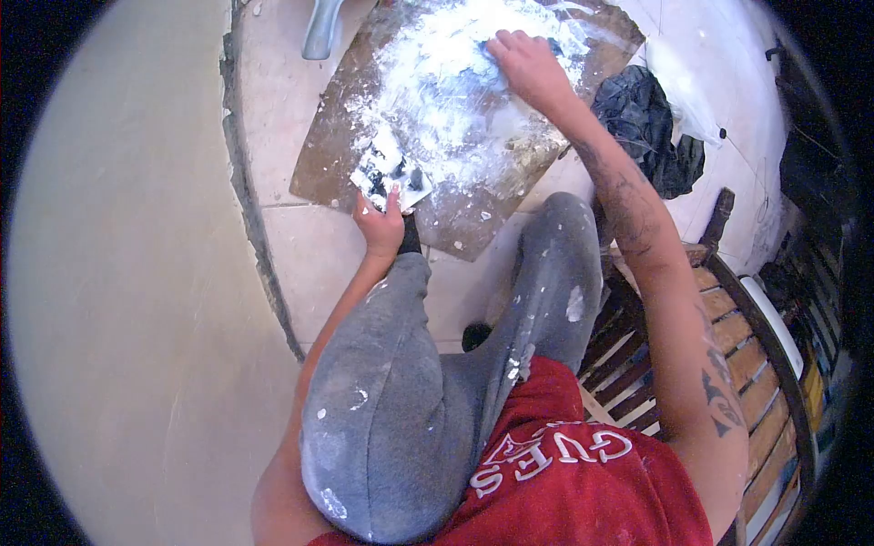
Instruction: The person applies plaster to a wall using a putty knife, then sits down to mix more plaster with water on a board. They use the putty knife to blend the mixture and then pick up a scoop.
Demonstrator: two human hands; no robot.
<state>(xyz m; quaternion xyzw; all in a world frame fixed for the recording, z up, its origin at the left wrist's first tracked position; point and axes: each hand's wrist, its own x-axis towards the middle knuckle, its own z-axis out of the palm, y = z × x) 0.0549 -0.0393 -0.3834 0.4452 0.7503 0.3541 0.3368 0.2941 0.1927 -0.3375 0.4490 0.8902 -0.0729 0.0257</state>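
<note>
A brown board lies on the floor in front of me, its middle covered in white powdery or pasty material. At the board's near left corner, my left hand grips the edge of a small flat square piece, smeared white with dark patches. The thumb lies on top of the piece. Farther out, my right hand is closed and presses down on the white material near the board's far right side. Something blue shows beside its fingers; its kind is mostly hidden.
A grey handle-like object is on the tiles at the back left. Black crumpled plastic and a clear plastic bag lie right of the board. A slatted wooden chair stands beside my right arm; a wall is at left.
</note>
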